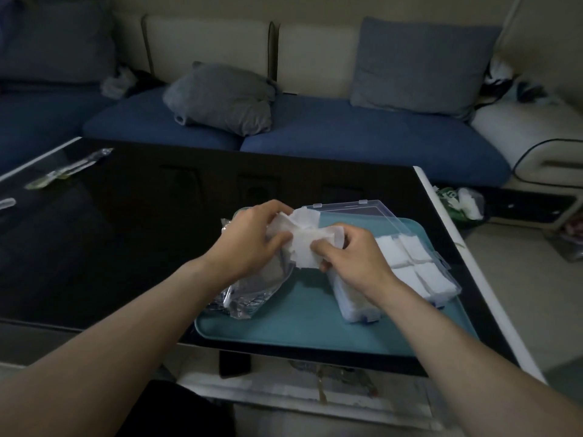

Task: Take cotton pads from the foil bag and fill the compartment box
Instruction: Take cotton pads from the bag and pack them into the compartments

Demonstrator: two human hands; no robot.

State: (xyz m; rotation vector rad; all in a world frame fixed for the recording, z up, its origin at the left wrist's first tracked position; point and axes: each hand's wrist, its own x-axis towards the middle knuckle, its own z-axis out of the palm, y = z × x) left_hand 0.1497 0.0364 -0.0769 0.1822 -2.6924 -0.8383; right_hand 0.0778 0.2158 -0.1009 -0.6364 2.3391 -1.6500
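Pads point(304, 239), a loose white bunch of them, sit between our two hands, up above the tray point(284, 332). Our left hand point(249, 238) curls round the bunch from its side, and our right hand point(353, 257) pinches the near edge with curled fingers.

The bag point(252, 288) hangs just under our left hand, shiny and crinkled, with its low end on the tray. The box point(419, 269) lies just past our right hand, lid point(356, 212) tipped open behind it. White pads fill the parts of the box we can see.

We think the pads are very light and soft. They bend and slide off each other, so a few could slip out and fall. It looks best to hold the stack by its flat sides and squeeze gently, so it stays neat. The bag looks thin and slippery too.

Our right hand covers part of the box, so we cannot tell which parts are not full yet. We cannot see into the bag. The room is dim, and the worktop point(126, 231) is dark, so we cannot count the pads.
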